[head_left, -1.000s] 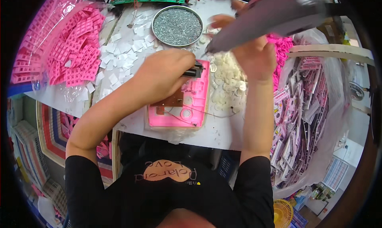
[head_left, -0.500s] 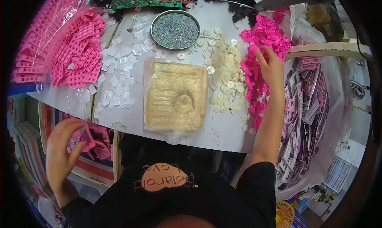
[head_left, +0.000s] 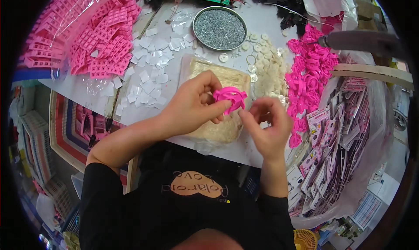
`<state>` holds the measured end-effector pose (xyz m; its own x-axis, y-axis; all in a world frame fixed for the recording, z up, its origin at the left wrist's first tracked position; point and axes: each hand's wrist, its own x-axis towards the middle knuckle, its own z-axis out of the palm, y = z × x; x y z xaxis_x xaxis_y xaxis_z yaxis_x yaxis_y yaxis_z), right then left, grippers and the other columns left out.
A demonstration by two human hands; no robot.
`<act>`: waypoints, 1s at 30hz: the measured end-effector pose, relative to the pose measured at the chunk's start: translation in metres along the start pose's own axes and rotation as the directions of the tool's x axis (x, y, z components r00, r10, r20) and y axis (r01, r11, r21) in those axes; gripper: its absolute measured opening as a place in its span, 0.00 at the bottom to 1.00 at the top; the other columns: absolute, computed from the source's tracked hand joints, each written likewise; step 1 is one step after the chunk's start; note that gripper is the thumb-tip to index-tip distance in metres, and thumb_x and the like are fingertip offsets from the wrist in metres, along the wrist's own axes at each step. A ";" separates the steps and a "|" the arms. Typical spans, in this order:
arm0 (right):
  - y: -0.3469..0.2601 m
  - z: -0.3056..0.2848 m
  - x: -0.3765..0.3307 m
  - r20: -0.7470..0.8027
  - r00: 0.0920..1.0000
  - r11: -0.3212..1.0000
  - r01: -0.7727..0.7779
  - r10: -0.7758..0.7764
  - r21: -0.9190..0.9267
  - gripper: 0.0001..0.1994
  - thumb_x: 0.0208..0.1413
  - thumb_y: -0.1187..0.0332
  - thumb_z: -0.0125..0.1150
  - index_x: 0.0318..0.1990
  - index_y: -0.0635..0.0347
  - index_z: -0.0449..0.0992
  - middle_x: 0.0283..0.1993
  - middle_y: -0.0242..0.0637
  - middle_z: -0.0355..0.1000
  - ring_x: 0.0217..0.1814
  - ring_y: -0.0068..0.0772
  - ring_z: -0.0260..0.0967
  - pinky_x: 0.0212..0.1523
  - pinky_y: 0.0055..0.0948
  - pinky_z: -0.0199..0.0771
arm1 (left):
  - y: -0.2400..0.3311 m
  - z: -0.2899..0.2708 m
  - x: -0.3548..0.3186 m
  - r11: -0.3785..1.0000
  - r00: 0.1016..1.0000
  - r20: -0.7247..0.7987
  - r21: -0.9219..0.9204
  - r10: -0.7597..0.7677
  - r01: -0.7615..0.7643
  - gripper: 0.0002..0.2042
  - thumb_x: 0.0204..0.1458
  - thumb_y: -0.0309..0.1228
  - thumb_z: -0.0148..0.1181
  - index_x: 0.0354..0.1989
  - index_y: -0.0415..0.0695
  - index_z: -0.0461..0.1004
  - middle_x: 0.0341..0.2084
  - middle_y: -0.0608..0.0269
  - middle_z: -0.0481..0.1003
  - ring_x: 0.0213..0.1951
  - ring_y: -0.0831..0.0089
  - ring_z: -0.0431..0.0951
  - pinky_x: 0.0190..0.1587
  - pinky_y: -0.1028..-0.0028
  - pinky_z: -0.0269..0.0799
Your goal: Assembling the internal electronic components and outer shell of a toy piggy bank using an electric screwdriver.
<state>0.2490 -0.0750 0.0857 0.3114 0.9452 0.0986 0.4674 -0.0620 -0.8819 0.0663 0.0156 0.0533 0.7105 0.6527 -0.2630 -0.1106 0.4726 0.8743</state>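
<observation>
Over the padded block my left hand (head_left: 194,104) is closed around a bright pink plastic part (head_left: 230,97) with curved, ring-like bands. My right hand (head_left: 268,125) comes up beside it with curled fingers; its thumb and fingertips meet the part's lower right edge. Under both hands lies the yellowish block (head_left: 218,134) wrapped in clear plastic, partly covered by them. To the right of my right hand, a long heap of similar pink parts (head_left: 310,82) runs along the table. Small cream-coloured round pieces (head_left: 268,69) lie between that heap and the block.
A round tin of small metal screws (head_left: 219,28) stands behind the block. White square pieces (head_left: 146,86) are scattered to the left, near pink grid-like parts (head_left: 102,45). A striped basket (head_left: 63,132) holds pink pieces below left. At right stands a bag of printed parts (head_left: 336,136), by a grey arm (head_left: 362,41).
My left hand has come from the basket to above the block and now holds a pink part. The right hand has moved from the pink heap to meet it. The whole view has shifted.
</observation>
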 end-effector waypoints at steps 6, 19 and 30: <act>0.021 0.007 0.002 0.233 0.964 0.936 0.199 -0.132 -0.292 0.06 0.53 0.71 0.69 0.31 0.58 0.75 0.24 0.36 0.73 0.24 0.36 0.73 0.24 0.34 0.71 | 0.004 -0.006 -0.031 0.612 0.996 0.083 0.790 -0.041 -0.040 0.15 0.54 0.34 0.70 0.42 0.40 0.73 0.35 0.54 0.77 0.27 0.65 0.79 0.29 0.68 0.73; 0.038 0.025 0.022 0.458 0.877 0.707 0.415 -0.143 -0.573 0.10 0.49 0.69 0.68 0.35 0.55 0.72 0.25 0.40 0.73 0.29 0.47 0.74 0.29 0.44 0.72 | -0.031 -0.017 -0.030 -0.086 0.852 0.514 0.858 0.105 -0.507 0.34 0.45 0.51 0.69 0.58 0.42 0.73 0.57 0.58 0.70 0.65 0.65 0.63 0.64 0.51 0.58; 0.038 0.028 0.018 0.407 0.906 0.779 0.335 -0.112 -0.530 0.07 0.49 0.69 0.66 0.32 0.55 0.72 0.26 0.42 0.72 0.28 0.50 0.72 0.29 0.46 0.70 | 0.281 -0.230 -0.016 -0.046 0.197 0.028 0.995 0.980 0.089 0.14 0.58 0.41 0.59 0.29 0.44 0.81 0.21 0.53 0.78 0.24 0.62 0.78 0.35 0.59 0.71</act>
<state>0.2490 -0.0517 0.0406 -0.1075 0.9942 0.0005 0.9071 0.0982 -0.4092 -0.1357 0.2745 0.2097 0.0510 0.5751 0.8165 0.7598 -0.5529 0.3420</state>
